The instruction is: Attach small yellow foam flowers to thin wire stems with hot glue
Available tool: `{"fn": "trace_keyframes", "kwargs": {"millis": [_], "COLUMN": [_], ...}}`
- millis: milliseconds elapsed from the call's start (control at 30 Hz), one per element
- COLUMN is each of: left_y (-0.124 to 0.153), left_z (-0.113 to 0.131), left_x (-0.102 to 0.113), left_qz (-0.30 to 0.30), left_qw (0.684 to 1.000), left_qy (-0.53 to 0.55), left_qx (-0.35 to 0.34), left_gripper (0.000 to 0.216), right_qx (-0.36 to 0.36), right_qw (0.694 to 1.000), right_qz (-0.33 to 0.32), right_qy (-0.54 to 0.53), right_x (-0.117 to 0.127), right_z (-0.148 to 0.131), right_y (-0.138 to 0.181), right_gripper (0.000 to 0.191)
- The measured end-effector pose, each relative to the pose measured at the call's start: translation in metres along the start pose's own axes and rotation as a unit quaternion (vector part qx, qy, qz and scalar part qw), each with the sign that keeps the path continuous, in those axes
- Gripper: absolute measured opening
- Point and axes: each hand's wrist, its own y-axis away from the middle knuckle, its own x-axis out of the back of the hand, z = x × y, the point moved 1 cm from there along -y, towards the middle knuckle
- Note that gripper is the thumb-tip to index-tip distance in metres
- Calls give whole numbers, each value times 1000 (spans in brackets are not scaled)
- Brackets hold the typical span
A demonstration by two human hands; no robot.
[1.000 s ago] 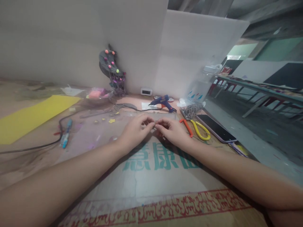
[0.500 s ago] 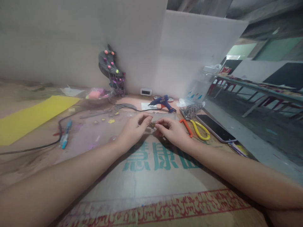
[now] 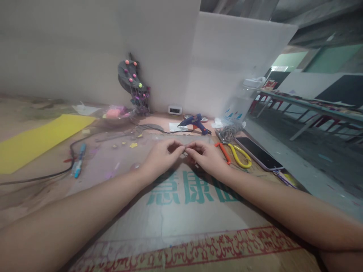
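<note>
My left hand [image 3: 162, 158] and my right hand [image 3: 206, 155] meet fingertip to fingertip over a flattened cardboard sheet [image 3: 181, 211] printed with green characters. Both pinch a tiny piece [image 3: 185, 151] between thumbs and forefingers; it is too small to name. The other fingers of each hand are curled in. Both forearms stretch across the cardboard toward the middle of the table.
Yellow-and-orange pliers [image 3: 235, 154] and a phone [image 3: 258, 152] lie right of my right hand. A blue glue gun [image 3: 195, 123] and a coil of grey cord [image 3: 230, 132] sit behind. A yellow sheet [image 3: 36, 139], a blue pen [image 3: 78, 160] and a dark beaded ornament [image 3: 134, 85] are to the left.
Half a second ago my left fingers were stretched out more, and a small dark piece showed between the hands. Now the fingertips have closed together again. The arms have hardly moved.
</note>
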Motion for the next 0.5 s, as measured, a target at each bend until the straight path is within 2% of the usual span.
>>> {"fn": "trace_keyframes", "kwargs": {"millis": [200, 367, 500], "left_y": [0, -1, -2], "left_z": [0, -4, -6], "left_x": [2, 1, 1], "left_qz": [13, 27, 25], "left_qw": [1000, 999, 999], "left_qy": [-1, 17, 31], "left_qx": [-6, -7, -13], "left_gripper": [19, 19, 20], "right_qx": [-9, -72, -78], "right_qw": [1000, 992, 984], "right_qz": [-8, -17, -46], "right_qy": [-23, -100, -156], "right_x": [0, -3, -6], "right_z": [-2, 2, 2], "right_y": [1, -1, -1], "right_gripper": [23, 22, 25]}}
